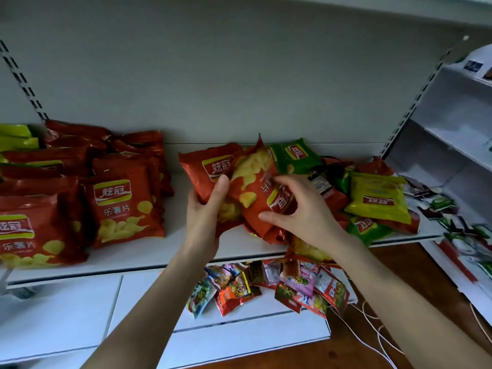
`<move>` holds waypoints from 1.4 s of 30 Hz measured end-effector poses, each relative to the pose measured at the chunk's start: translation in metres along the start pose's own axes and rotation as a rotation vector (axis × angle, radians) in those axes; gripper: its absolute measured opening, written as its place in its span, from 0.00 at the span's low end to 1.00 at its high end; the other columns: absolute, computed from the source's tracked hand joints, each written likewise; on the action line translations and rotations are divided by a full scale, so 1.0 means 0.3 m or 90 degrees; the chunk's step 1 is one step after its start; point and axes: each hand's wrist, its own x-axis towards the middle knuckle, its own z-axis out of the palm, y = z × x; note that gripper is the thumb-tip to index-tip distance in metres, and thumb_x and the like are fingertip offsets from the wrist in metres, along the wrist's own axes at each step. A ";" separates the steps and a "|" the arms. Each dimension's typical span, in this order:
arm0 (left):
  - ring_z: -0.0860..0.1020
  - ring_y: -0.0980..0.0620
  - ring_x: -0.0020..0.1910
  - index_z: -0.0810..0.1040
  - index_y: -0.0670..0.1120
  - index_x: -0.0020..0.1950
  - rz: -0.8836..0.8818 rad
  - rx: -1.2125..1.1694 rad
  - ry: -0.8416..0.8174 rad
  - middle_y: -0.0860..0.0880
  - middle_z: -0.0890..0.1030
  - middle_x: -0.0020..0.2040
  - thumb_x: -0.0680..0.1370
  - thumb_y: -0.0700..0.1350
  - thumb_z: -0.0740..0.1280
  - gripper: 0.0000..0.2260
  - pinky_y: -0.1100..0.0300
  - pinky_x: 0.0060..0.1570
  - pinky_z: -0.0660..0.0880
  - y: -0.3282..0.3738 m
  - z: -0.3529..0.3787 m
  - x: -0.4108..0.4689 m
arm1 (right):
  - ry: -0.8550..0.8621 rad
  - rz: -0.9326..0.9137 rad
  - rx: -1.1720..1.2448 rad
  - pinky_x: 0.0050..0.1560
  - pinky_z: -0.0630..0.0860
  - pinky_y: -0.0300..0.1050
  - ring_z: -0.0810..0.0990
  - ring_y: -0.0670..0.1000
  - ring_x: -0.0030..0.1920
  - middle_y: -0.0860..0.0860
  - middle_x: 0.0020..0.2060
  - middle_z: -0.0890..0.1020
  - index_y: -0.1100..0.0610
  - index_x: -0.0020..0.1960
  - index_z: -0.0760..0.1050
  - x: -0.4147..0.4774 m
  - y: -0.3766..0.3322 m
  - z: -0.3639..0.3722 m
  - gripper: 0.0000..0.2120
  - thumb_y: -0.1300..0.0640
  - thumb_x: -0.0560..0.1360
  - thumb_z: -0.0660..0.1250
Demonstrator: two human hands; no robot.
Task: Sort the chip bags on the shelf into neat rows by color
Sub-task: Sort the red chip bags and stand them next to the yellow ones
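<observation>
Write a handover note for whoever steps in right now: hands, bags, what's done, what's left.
Hands: the left hand grips a red bag above the shelf. The right hand grips a second red bag that overlaps the first.
Done: red rows stand at the left, with green bags at the far left.
Left: the mixed pile at the right is still a jumble of red and green. Both held bags probably belong with the red rows.

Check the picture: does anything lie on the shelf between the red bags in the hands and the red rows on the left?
Nothing visible does. The left hand grips one red chip bag, the right hand holds a second red chip bag; only a bare strip of shelf lies between them and the red rows.
</observation>
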 end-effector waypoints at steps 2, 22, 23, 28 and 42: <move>0.83 0.49 0.47 0.72 0.49 0.60 0.024 0.002 0.079 0.47 0.81 0.54 0.69 0.45 0.71 0.21 0.55 0.41 0.81 0.007 -0.015 0.005 | 0.024 -0.043 0.024 0.67 0.60 0.41 0.61 0.44 0.66 0.50 0.67 0.67 0.54 0.67 0.67 0.020 -0.005 0.016 0.35 0.45 0.65 0.74; 0.83 0.47 0.48 0.69 0.48 0.67 0.049 0.037 0.228 0.46 0.82 0.55 0.63 0.48 0.74 0.32 0.51 0.39 0.81 0.095 -0.358 -0.147 | -0.350 0.057 0.486 0.38 0.77 0.33 0.82 0.40 0.41 0.41 0.40 0.83 0.45 0.49 0.74 0.186 -0.201 0.122 0.15 0.61 0.68 0.69; 0.83 0.45 0.49 0.69 0.48 0.67 0.058 0.035 0.245 0.45 0.81 0.56 0.64 0.47 0.74 0.32 0.49 0.41 0.81 0.090 -0.370 -0.155 | -0.297 0.079 0.513 0.37 0.77 0.34 0.82 0.43 0.41 0.43 0.40 0.83 0.47 0.49 0.75 0.185 -0.219 0.141 0.14 0.59 0.66 0.70; 0.82 0.47 0.51 0.69 0.49 0.65 0.118 0.002 0.357 0.48 0.81 0.55 0.72 0.41 0.72 0.24 0.45 0.45 0.81 0.080 -0.432 -0.200 | -0.184 0.182 0.628 0.40 0.80 0.43 0.82 0.48 0.46 0.47 0.46 0.83 0.49 0.52 0.73 0.069 -0.275 0.311 0.22 0.47 0.60 0.71; 0.83 0.53 0.43 0.74 0.52 0.53 0.069 0.111 0.377 0.49 0.83 0.49 0.68 0.40 0.74 0.18 0.62 0.37 0.80 0.068 -0.734 -0.375 | -0.170 0.097 0.208 0.51 0.71 0.41 0.74 0.46 0.52 0.47 0.53 0.75 0.57 0.62 0.68 0.204 -0.373 0.559 0.27 0.55 0.67 0.75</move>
